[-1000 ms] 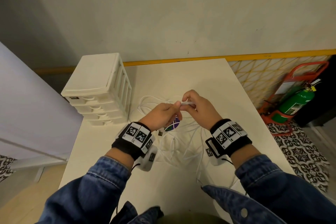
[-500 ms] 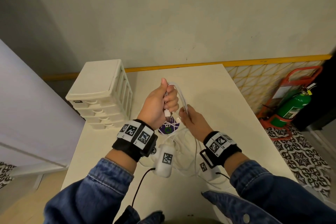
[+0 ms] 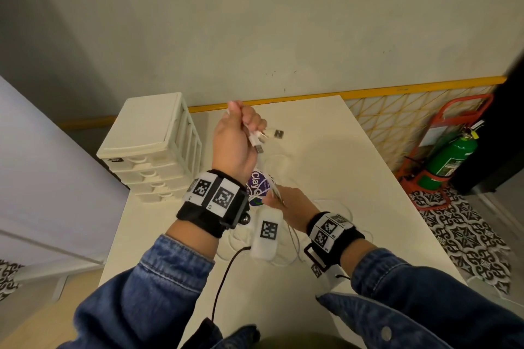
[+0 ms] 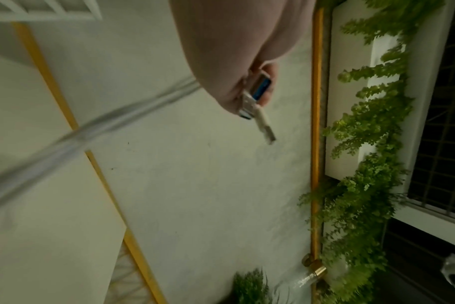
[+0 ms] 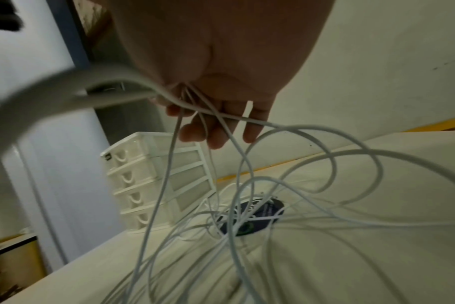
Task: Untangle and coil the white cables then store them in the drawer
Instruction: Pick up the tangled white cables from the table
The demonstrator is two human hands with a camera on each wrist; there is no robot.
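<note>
My left hand [image 3: 249, 129] is raised above the table and grips the plug ends of the white cables [image 3: 256, 146]. Two USB plugs [image 4: 257, 102] stick out below its curled fingers. The strands run taut down to my right hand [image 3: 279, 201], which pinches them low over the table. In the right wrist view, several strands pass between the fingers [image 5: 216, 135] and fall into a loose tangle of cables [image 5: 247, 205] on the table [image 3: 354, 178]. The cream drawer unit [image 3: 153, 147] stands at the table's left rear, all its drawers [image 5: 133, 179] closed.
A round purple disc [image 3: 256, 187] lies under the tangle. A small white block with a black mark [image 3: 276, 133] shows beside my left fingers. Right of the table a green fire extinguisher [image 3: 448, 161] stands on the floor in a red stand. A wall lies behind.
My left hand has risen with the plug ends, drawing the cables taut. My right hand has slid down the strands toward the table.
</note>
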